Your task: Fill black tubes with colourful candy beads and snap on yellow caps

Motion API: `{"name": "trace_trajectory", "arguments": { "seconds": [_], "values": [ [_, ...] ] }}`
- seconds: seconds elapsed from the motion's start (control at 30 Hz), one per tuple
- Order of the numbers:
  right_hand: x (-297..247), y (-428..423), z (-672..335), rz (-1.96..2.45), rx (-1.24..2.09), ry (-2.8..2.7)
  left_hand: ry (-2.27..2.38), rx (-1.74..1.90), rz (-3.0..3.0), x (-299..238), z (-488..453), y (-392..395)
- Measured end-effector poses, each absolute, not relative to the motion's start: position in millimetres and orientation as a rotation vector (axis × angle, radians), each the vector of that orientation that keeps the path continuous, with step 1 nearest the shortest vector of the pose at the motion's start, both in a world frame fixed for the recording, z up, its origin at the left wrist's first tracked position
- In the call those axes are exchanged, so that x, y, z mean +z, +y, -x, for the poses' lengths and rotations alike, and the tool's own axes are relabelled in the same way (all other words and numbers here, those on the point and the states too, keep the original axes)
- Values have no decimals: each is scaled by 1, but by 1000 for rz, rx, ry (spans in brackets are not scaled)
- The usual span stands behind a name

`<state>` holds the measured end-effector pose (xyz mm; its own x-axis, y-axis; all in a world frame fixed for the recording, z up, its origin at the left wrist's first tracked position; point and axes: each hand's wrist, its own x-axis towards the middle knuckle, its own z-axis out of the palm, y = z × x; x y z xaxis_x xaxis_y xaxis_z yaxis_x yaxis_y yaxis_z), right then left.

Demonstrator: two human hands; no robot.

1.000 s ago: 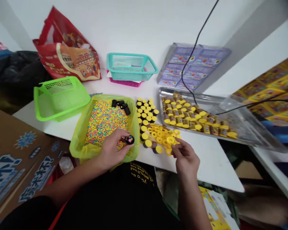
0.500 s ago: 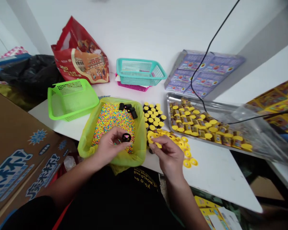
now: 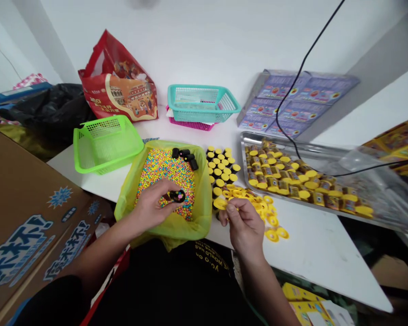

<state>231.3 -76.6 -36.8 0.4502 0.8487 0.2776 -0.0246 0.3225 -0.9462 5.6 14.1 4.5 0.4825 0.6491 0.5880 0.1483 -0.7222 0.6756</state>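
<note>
Over the last second our right hand has left the right side of the heap of loose caps and come left, toward the left hand, with 1 cap. The left hand has barely shifted.

Our right thumb and forefinger pinch the yellow cap by its edge, and the other fingers are curled under. Our left thumb and fingertips are closed around the small black vial, gripping its sides. Its open mouth is tilted up toward us, with coloured beads showing inside. The vial hangs just above the near part of the bead bed, a short gap left of the cap.

We judge both pieces to be light, stiff plastic. The vial is smooth and round, so it could roll in the grip, and tipping it would spill beads. The sides below the mouth look like the safest hold, and the cap is best held by its rim.

Around the left hand sits the yellow-green lined tub of beads, with a few empty black vials at its far edge. To its right stand capped vials, and further right is the metal tray of labelled ones. On the far left of the table sits a green basket.
</note>
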Motion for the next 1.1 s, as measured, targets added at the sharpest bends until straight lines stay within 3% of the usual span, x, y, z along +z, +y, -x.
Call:
{"name": "trace_trajectory", "arguments": {
  "seconds": [0.27,0.53,0.8,1.1],
  "values": [
    [-37,-72,-232,1135,701,-934,597,1209,-2218,5,-9,14],
    [-11,-59,-216,921,1059,-887,819,1124,-2172,1,-15,9],
    [-21,-57,-218,976,966,-836,1010,720,-2232,-7,11,32],
    [-16,-55,-211,942,1068,-779,853,910,-2197,14,15,12]
  ]
}}
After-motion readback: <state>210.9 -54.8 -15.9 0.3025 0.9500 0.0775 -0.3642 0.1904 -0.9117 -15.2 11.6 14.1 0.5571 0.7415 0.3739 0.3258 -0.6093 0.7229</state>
